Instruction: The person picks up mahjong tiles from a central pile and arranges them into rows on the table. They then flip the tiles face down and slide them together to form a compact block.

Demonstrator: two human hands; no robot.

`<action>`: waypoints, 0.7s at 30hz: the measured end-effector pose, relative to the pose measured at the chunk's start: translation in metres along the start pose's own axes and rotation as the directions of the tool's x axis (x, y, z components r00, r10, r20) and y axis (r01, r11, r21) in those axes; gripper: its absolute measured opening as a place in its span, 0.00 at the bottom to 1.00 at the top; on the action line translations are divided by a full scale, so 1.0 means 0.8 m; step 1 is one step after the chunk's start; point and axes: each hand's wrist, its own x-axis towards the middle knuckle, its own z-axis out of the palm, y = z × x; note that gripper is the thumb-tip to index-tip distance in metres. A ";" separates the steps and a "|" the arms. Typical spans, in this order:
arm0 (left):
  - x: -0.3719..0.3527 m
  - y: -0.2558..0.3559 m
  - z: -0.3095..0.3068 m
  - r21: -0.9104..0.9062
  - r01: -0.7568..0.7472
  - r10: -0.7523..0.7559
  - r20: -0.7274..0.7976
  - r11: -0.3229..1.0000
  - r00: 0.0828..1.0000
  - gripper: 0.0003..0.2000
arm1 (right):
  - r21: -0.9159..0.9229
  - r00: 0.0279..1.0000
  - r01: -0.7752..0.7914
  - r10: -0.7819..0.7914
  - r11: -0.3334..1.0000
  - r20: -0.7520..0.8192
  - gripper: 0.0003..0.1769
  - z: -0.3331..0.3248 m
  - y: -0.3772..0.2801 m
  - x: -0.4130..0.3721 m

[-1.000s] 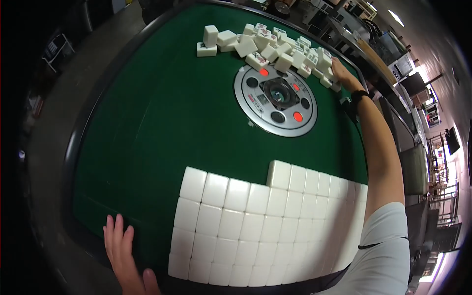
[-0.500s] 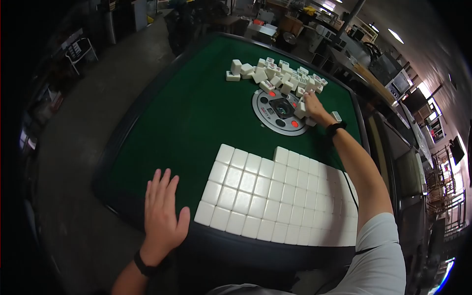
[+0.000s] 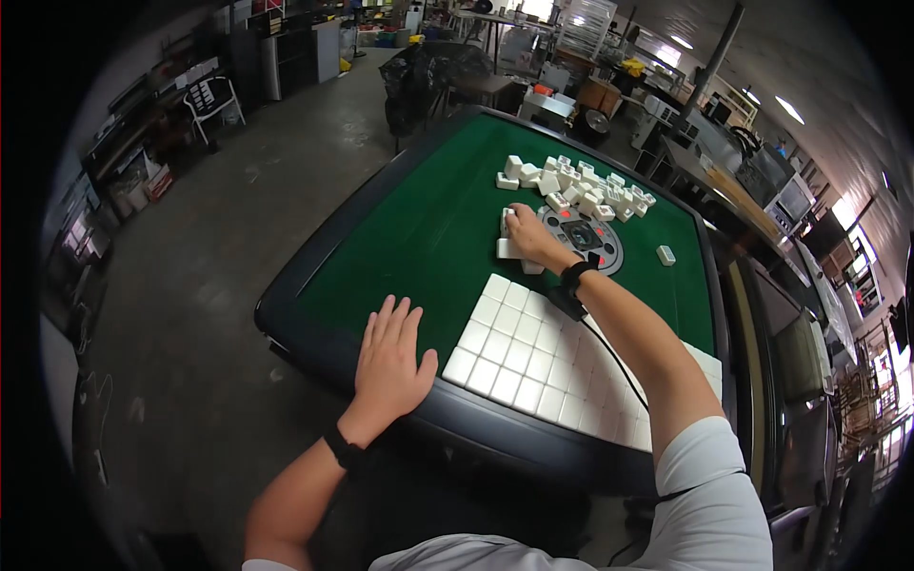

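Note:
A block of white tiles [image 3: 517, 355], set edge to edge in rows, lies face down at the near side of the green table. My right hand [image 3: 535, 233] is past its far edge, closed on a white tile [image 3: 507, 221]. Two more white tiles, one of them this tile [image 3: 508, 249], lie right below that hand. My left hand [image 3: 392, 366] rests flat with fingers stretched at the near left of the block, holding nothing. A loose heap of tiles [image 3: 573, 186], some face up, is at the far side.
The round centre panel [image 3: 605, 249] with red and dark buttons is partly behind my right hand. A single tile [image 3: 665, 255] lies at the right. The dark table rim [image 3: 314, 257] runs around the felt. A chair [image 3: 211, 100] stands at the back left.
My right hand has moved left from the right side of the centre panel, bringing tiles along. The view has shifted, and my left hand stays spread beside the block.

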 end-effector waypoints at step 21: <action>-0.005 -0.007 0.008 -0.032 0.002 -0.005 -0.083 0.999 0.997 0.30 | -0.431 0.965 -0.106 0.197 0.896 0.171 0.29 -0.125 -0.041 -0.079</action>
